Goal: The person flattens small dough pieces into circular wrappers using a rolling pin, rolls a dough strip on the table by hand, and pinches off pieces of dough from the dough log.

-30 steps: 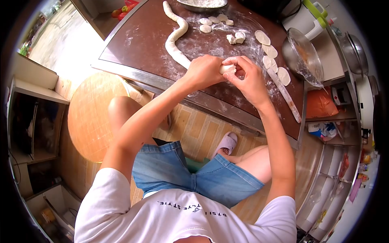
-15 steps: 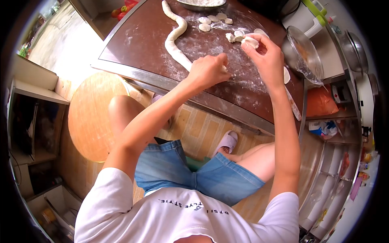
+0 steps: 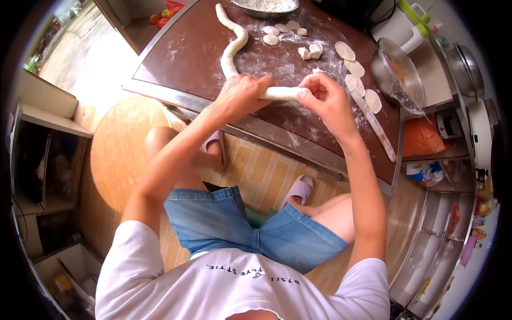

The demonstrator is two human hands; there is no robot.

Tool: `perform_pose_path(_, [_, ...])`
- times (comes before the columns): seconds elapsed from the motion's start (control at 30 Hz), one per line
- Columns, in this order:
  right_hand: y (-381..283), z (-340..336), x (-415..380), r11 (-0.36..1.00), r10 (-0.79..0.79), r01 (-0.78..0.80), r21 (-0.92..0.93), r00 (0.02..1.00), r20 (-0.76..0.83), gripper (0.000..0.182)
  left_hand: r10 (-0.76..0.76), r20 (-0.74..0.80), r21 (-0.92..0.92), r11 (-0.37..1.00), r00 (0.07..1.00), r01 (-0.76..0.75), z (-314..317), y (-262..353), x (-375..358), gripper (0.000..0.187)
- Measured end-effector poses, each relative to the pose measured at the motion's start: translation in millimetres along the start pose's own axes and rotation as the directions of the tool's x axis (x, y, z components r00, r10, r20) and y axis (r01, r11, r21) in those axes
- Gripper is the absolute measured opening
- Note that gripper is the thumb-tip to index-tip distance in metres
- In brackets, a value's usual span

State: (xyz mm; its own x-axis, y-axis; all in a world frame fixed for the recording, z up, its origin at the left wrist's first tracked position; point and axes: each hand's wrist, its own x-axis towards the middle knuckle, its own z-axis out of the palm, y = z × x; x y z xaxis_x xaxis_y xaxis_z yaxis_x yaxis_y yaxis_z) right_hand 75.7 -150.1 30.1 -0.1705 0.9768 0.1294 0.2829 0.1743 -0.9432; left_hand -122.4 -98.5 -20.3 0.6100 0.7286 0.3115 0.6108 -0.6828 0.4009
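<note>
A long floury rope of dough [image 3: 233, 49] winds down the brown table. My left hand [image 3: 242, 96] is wrapped round it near its lower end, and a short length sticks out past the thumb. My right hand [image 3: 326, 101] pinches the tip of that length between thumb and fingers. Beyond the right hand lie small dough lumps [image 3: 310, 52], and another white piece [image 3: 318, 70] shows just past its fingers. Flat dough rounds [image 3: 354, 68] run in a line to its right. Beside them rests a floury rolling pin [image 3: 376, 128].
A bowl of flour [image 3: 266, 5] stands at the far edge of the table [image 3: 181, 53]. Several small dough discs [image 3: 271, 39] lie in front of it. At the right is a metal bowl [image 3: 397, 74] under clear wrap. A round wooden stool [image 3: 125, 152] is at the left.
My right hand has let go of a small dough piece and come down to the rope's end. My left hand has shifted left, and more of the rope's end shows between the hands.
</note>
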Motion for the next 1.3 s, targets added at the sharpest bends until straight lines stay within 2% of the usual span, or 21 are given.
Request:
perform_pose_path(0.03, [-13, -4, -7, 1.000, 0.015, -0.015, 0.007, 0.999, 0.044, 0.013, -0.026, 0.020, -0.057, 0.998, 0.999, 0.027, -9, 17, -6, 0.028])
perform_pose_path(0.13, [-42, -14, -29, 0.976, 0.086, -0.093, 0.197, 0.995, 0.044, 0.014, -0.061, 0.076, -0.208, 0.975, 0.995, 0.076, -38, 67, -15, 0.025])
perform_pose_path(0.17, [-46, -20, -33, 0.965, 0.136, -0.149, 0.215, 0.988, 0.072, 0.019, -0.067, 0.073, -0.217, 0.973, 0.995, 0.081, -32, 62, -9, 0.026])
perform_pose_path(0.27, [-21, -19, -29, 0.974, 0.064, -0.067, 0.218, 0.998, 0.023, 0.023, -0.066, 0.141, -0.259, 0.961, 0.988, 0.101, -21, 46, 10, 0.029])
perform_pose_path(0.3, [-16, -21, -26, 0.983, -0.005, -0.007, 0.183, 0.998, 0.066, 0.030, -0.049, 0.158, -0.306, 0.947, 0.986, 0.096, -18, 44, 12, 0.031])
perform_pose_path(0.4, [-13, -19, -25, 0.998, -0.052, 0.051, 0.031, 0.998, 0.037, 0.031, -0.005, 0.222, -0.419, 0.902, 0.975, 0.100, -16, 39, 15, 0.034])
perform_pose_path(0.43, [-14, -19, -24, 0.995, -0.071, 0.074, -0.068, 0.997, 0.042, 0.030, 0.007, 0.243, -0.450, 0.887, 0.970, 0.107, -18, 38, 16, 0.035])
perform_pose_path(0.5, [-19, -16, -22, 0.958, -0.108, 0.120, -0.261, 0.992, 0.062, 0.029, -0.027, 0.321, -0.579, 0.785, 0.947, 0.219, -20, 52, 18, 0.033])
perform_pose_path(0.53, [-19, -13, -21, 0.946, -0.142, 0.147, -0.289, 0.989, 0.039, 0.027, -0.034, 0.361, -0.635, 0.723, 0.932, 0.272, -20, 59, 21, 0.032])
perform_pose_path(0.57, [-20, -12, -20, 0.932, -0.177, 0.172, -0.319, 0.984, 0.014, 0.025, 0.018, 0.144, -0.569, 0.819, 0.989, 0.068, -4, 54, 22, 0.032])
perform_pose_path(0.6, [-20, -11, -20, 0.916, -0.212, 0.195, -0.352, 0.977, -0.011, 0.023, -0.016, 0.143, -0.507, 0.857, 0.990, 0.087, -5, 55, 22, 0.032])
perform_pose_path(0.7, [-24, -6, -23, 0.948, -0.223, 0.206, -0.244, 0.974, -0.048, 0.020, -0.105, 0.108, -0.344, 0.929, 0.989, 0.136, -10, 63, 24, 0.032])
perform_pose_path(0.9, [-15, 2, -22, 0.885, -0.203, 0.117, -0.451, 0.968, -0.147, 0.021, -0.195, -0.047, -0.105, 0.976, 0.980, 0.189, 8, 68, 27, 0.026])
perform_pose_path(0.97, [-7, 2, -19, 0.950, -0.046, -0.005, -0.312, 0.987, -0.155, 0.023, -0.204, -0.042, 0.037, 0.978, 0.978, 0.206, 10, 70, 29, 0.022])
perform_pose_path(1.0, [-8, 3, -18, 0.968, 0.035, -0.071, -0.241, 0.988, -0.151, 0.024, -0.208, -0.020, -0.025, 0.978, 0.978, 0.208, 11, 69, 28, 0.021])
perform_pose_path(1.07, [-24, 2, -14, 0.976, 0.185, -0.187, 0.109, 0.982, 0.026, 0.024, -0.210, 0.018, -0.143, 0.967, 0.978, 0.210, 8, 60, 29, 0.023])
perform_pose_path(1.1, [-37, 3, -10, 0.927, 0.230, -0.259, 0.271, 0.964, 0.136, 0.024, -0.183, -0.040, -0.277, 0.946, 0.982, 0.165, 16, 47, 26, 0.026])
perform_pose_path(1.17, [-55, 3, 16, 0.994, -0.106, 0.109, 0.033, 0.992, -0.060, 0.024, -0.241, 0.027, -0.296, 0.925, 0.970, 0.238, 9, 46, 25, 0.034])
perform_pose_path(1.2, [-56, 2, 29, 0.958, -0.282, 0.269, -0.104, 0.950, -0.137, 0.024, -0.261, 0.073, -0.299, 0.915, 0.962, 0.271, 4, 46, 22, 0.039])
perform_pose_path(1.23, [-44, -3, 42, 0.920, -0.318, 0.280, -0.276, 0.942, -0.105, 0.024, -0.251, 0.164, -0.394, 0.870, 0.954, 0.297, 0, 42, 21, 0.046])
perform_pose_path(1.3, [-19, -10, 57, 0.760, -0.364, 0.281, -0.587, 0.931, -0.025, 0.024, -0.185, 0.130, -0.545, 0.808, 0.974, 0.226, 3, 34, 10, 0.044])
